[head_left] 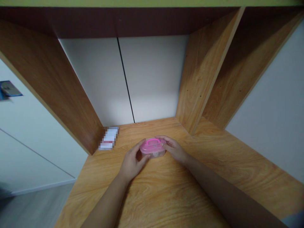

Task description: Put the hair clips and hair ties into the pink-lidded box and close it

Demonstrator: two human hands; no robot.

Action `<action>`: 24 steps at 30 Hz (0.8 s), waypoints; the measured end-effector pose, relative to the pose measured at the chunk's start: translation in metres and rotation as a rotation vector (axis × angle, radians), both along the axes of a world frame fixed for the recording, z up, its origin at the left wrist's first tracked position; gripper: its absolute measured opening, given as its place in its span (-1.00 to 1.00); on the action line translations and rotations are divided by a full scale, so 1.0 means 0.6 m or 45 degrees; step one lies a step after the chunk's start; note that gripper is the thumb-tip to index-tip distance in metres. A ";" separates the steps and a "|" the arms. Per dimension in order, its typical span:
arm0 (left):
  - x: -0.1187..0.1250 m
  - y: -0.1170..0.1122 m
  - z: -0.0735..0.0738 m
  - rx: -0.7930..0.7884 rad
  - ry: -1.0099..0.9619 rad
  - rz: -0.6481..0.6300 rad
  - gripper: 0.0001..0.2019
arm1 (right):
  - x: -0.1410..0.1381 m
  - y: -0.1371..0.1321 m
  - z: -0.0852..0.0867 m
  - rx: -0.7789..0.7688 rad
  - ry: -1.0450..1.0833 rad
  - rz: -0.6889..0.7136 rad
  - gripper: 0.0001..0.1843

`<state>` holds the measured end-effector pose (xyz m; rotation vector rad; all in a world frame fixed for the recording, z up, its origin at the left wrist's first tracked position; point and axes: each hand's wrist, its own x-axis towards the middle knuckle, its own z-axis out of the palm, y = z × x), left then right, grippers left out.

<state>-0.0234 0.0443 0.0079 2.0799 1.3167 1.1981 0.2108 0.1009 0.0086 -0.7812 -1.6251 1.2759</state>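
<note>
A small plastic box point(152, 147) with a pink see-through lid, a pink carrying handle and a clear lower part rests on the wooden desk. Its lid is on, and a clear latch shows at the front. My left hand point(133, 161) grips the box's left end, thumb along the front and fingers round the back. At the right end, my right hand point(174, 148) has its thumb on the lid and its fingers behind the handle. What lies inside the box cannot be made out.
A blurred white and red card or packet point(109, 138) lies at the desk's back left corner. Wooden side panels point(198, 76) rise at left and right below a shelf. Behind is a white back panel point(152, 79) with a black seam.
</note>
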 end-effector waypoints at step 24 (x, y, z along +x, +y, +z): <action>0.010 -0.008 0.011 0.020 0.022 0.019 -0.34 | -0.008 -0.031 0.004 0.091 -0.070 0.044 -0.29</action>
